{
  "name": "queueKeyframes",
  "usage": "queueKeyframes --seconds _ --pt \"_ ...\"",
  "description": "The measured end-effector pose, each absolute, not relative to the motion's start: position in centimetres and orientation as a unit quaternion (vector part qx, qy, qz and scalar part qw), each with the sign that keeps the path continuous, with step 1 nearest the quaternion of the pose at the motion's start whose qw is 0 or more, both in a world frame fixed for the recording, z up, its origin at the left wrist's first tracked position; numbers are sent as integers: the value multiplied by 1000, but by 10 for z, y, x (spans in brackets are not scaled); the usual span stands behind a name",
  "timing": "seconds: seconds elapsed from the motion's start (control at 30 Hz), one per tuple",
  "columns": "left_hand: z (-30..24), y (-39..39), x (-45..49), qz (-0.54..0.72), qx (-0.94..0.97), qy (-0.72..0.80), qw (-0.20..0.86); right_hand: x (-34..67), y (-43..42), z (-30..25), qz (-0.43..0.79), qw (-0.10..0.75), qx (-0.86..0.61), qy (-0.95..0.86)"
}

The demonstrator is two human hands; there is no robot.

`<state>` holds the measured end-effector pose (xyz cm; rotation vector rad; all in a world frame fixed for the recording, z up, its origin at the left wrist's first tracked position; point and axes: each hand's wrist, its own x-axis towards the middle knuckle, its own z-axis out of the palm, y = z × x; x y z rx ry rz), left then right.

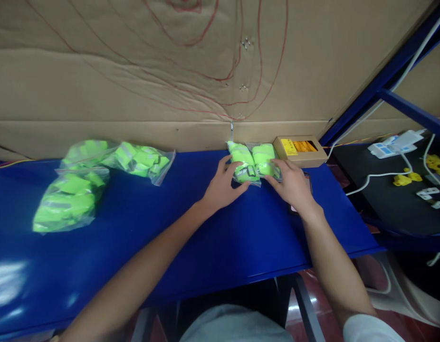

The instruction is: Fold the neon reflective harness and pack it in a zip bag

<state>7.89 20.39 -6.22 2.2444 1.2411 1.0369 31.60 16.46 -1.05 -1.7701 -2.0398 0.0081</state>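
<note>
Two clear plastic bags with folded neon-green reflective straps lie side by side near the back of the blue table. My left hand is at the left bag, its thumb and fingers spread apart along the bag's left and near edges. At the right bag is my right hand, fingers apart and touching its right side. A black buckle shows through the left bag. Partly hidden under my right wrist lies a phone.
Several more bags of neon-green straps lie at the table's left. A cardboard box with yellow contents stands at the back right. Behind rises a cardboard wall. On the right are a blue metal frame, white cables and a black surface.
</note>
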Motion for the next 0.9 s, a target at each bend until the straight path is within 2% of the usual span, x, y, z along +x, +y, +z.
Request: queueKeyframes --seconds 0.1,0.2,0.4,0.9 --pt "-58 206 78 355 807 445 158 289 157 -12 -6 229 -592 -773" --pt "-61 213 79 343 825 429 136 265 148 -18 -2 188 -548 -815" --pt "-69 224 79 355 823 424 129 256 140 -24 -6 127 -566 -814" --pt "-67 227 72 340 841 404 118 253 145 -30 -17 106 -577 -809"
